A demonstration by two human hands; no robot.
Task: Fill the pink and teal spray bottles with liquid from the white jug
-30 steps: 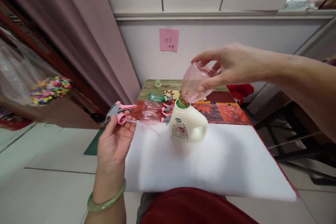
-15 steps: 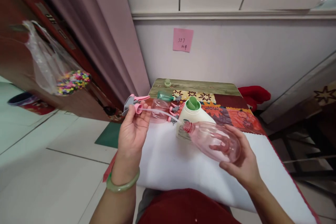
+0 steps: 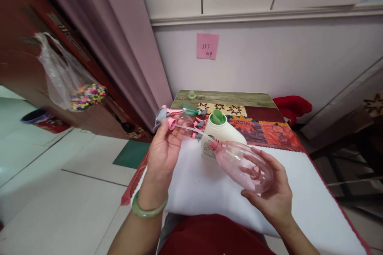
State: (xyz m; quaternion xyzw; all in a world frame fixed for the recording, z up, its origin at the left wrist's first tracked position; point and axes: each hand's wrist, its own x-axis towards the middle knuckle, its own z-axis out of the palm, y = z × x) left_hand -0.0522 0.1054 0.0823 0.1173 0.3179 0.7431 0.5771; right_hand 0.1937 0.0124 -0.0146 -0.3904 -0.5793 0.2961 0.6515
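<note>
My left hand grips a grey and pink spray nozzle by its collar, above the left side of the table. From the collar a thin clear tube runs right to the neck of a transparent pink bottle; its tip meets or enters the mouth. My right hand is wrapped around the base of that bottle, which lies tilted with its neck to the left. Just behind the neck stands a cream jug with a green spout.
Behind my left hand lie another pink spray bottle and a green spray bottle. A small green cap sits at the table's back edge. A white cloth covers the front. A plastic bag of colourful pieces hangs on the door.
My left hand has moved right with the spray nozzle, bringing it closer to the bottle. The tube's tip has come to the bottle's neck. My right hand has shifted slightly left and down.
</note>
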